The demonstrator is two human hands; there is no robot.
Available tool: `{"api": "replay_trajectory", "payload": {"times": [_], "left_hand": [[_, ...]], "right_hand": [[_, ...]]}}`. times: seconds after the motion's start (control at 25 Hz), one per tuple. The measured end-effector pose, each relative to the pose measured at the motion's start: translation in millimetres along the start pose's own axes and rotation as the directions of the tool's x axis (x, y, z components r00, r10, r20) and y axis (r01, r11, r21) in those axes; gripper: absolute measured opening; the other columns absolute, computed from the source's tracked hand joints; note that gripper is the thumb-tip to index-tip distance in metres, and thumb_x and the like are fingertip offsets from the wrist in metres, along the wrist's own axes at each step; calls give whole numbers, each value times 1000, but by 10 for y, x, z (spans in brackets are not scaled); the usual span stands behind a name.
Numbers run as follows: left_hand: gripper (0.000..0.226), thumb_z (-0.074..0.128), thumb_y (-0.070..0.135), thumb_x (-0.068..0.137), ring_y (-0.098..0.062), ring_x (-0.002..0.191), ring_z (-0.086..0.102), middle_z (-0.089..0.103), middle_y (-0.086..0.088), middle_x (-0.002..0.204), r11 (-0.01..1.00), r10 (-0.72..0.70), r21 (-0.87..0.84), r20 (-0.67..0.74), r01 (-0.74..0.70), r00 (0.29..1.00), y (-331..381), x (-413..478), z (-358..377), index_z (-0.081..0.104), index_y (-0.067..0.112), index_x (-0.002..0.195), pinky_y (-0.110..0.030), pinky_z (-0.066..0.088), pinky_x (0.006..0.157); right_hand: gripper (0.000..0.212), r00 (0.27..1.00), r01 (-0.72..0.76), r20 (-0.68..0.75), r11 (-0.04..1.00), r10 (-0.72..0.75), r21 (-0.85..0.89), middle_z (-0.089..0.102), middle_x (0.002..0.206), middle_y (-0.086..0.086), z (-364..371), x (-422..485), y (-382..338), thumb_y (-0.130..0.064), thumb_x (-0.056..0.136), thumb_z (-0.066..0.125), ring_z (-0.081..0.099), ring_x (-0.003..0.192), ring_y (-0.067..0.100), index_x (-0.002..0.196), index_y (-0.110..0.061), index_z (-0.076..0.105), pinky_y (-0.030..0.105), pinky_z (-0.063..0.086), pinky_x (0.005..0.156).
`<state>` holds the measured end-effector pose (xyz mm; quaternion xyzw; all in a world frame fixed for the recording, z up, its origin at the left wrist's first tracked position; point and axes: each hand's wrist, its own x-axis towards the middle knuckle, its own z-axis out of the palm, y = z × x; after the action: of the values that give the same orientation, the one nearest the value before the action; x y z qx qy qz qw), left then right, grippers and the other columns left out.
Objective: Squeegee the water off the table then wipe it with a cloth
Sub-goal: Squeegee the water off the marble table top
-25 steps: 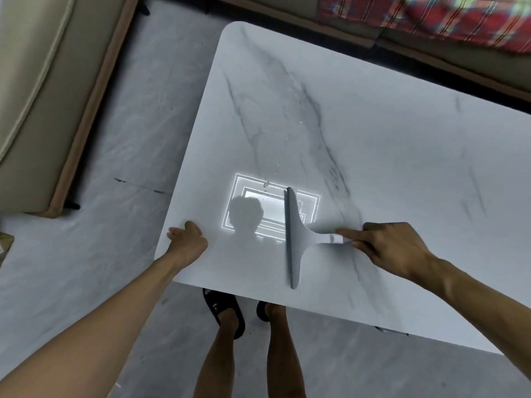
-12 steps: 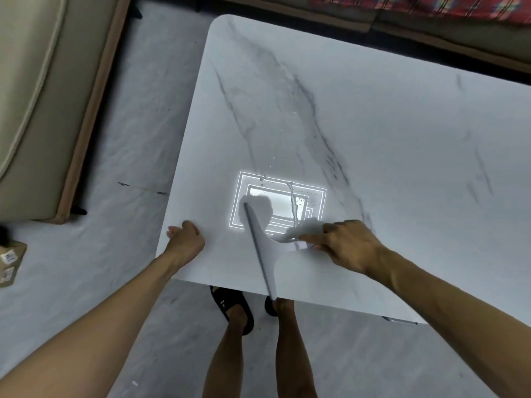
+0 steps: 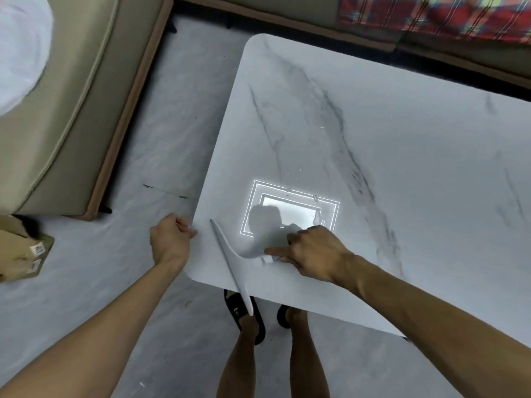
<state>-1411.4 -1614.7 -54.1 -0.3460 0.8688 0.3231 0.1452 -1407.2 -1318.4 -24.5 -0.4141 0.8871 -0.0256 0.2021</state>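
Note:
A white marble-pattern table (image 3: pixel 373 156) fills the right of the head view. My right hand (image 3: pixel 313 254) grips the handle of a grey squeegee (image 3: pixel 232 259), index finger stretched along it. The squeegee's long blade lies slanted at the table's near left corner, and its lower end juts past the front edge. My left hand (image 3: pixel 171 239) is curled on the table's left edge beside that corner. A few small water drops (image 3: pixel 316 201) glint near a bright ceiling-light reflection on the tabletop. No cloth is in view.
A beige sofa (image 3: pixel 66 104) stands to the left across a strip of grey floor. A cardboard box (image 3: pixel 23 248) sits at the far left edge. Another sofa with a red plaid blanket (image 3: pixel 431 15) runs behind the table. My sandalled feet (image 3: pixel 244 314) are below the table's front edge.
My right hand has pulled the squeegee leftward across the table toward the near left corner, the blade turning slantwise and overhanging the front edge. My left hand has stayed on the table's edge.

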Motion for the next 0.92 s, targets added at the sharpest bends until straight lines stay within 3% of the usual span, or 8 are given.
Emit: {"api": "replay_trajectory", "payload": {"times": [0.12, 0.24, 0.32, 0.48, 0.6, 0.68, 0.8, 0.92], "left_hand": [[22, 53, -1, 88, -30, 84, 67, 69, -15, 84, 999, -49, -1, -37, 49, 998, -212, 169, -162, 59, 13, 72, -30, 52, 73], [21, 40, 11, 97, -28, 83, 65, 69, -14, 90, 993, -108, 35, -6, 109, 994, -310, 211, -195, 59, 11, 88, -28, 46, 67], [13, 43, 15, 97, -27, 83, 61, 64, -11, 94, 994, -72, 89, 74, 65, 995, -309, 200, -140, 54, 11, 96, -30, 45, 69], [19, 49, 15, 95, -24, 89, 54, 54, -6, 102, 990, 12, 128, 287, -51, 958, -93, 157, 90, 48, 10, 113, -30, 43, 74], [23, 51, 10, 92, -26, 93, 56, 55, -8, 106, 987, 45, 133, 333, -94, 942, 126, 184, 215, 48, 10, 115, -33, 47, 77], [23, 50, 8, 92, -26, 93, 54, 56, -10, 110, 992, 45, 94, 327, -80, 944, 253, 210, 234, 48, 9, 116, -32, 47, 78], [22, 49, 7, 93, -22, 90, 52, 58, -10, 115, 1000, 6, 11, 238, -8, 971, 359, 275, 160, 52, 7, 115, -30, 43, 77], [16, 44, 9, 93, -23, 87, 53, 60, -10, 108, 993, -92, -54, 139, 100, 986, 304, 362, -24, 54, 11, 106, -31, 45, 74]], "right_hand": [[37, 992, 41, 121, 998, -47, 54, 63, 90, 1, 61, 775, -393, -36, 100, 41, 64, 81, 25, 135, -47, 46, 30, 32, 58], [42, 994, 27, 109, 999, -24, -28, 63, 98, 2, -4, 997, -292, -31, 99, 40, 64, 91, 28, 138, -48, 41, 31, 32, 62], [42, 994, -27, 105, 999, 30, -27, 63, 100, 2, -107, 902, -31, -32, 98, 40, 64, 92, 29, 136, -50, 41, 31, 35, 62], [37, 950, -303, 85, 953, 300, 23, 60, 87, -3, -273, 386, 605, -42, 98, 30, 64, 80, 26, 131, -52, 44, 29, 38, 56], [35, 834, -552, 22, 833, 552, 25, 60, 81, -5, -307, -197, 1000, -48, 99, 31, 64, 75, 25, 130, -51, 47, 28, 39, 54], [38, 768, -640, -23, 769, 640, 9, 53, 71, -6, -378, -564, 1097, -53, 98, 29, 62, 69, 24, 130, -50, 49, 27, 33, 51], [36, 836, -545, -56, 838, 546, 31, 54, 69, -7, -517, -606, 920, -53, 97, 32, 62, 63, 24, 126, -51, 52, 26, 38, 49], [28, 957, -266, -108, 963, 268, 30, 63, 70, -10, -505, 13, 476, -43, 92, 50, 64, 59, 17, 117, -53, 60, 19, 31, 47]]}}
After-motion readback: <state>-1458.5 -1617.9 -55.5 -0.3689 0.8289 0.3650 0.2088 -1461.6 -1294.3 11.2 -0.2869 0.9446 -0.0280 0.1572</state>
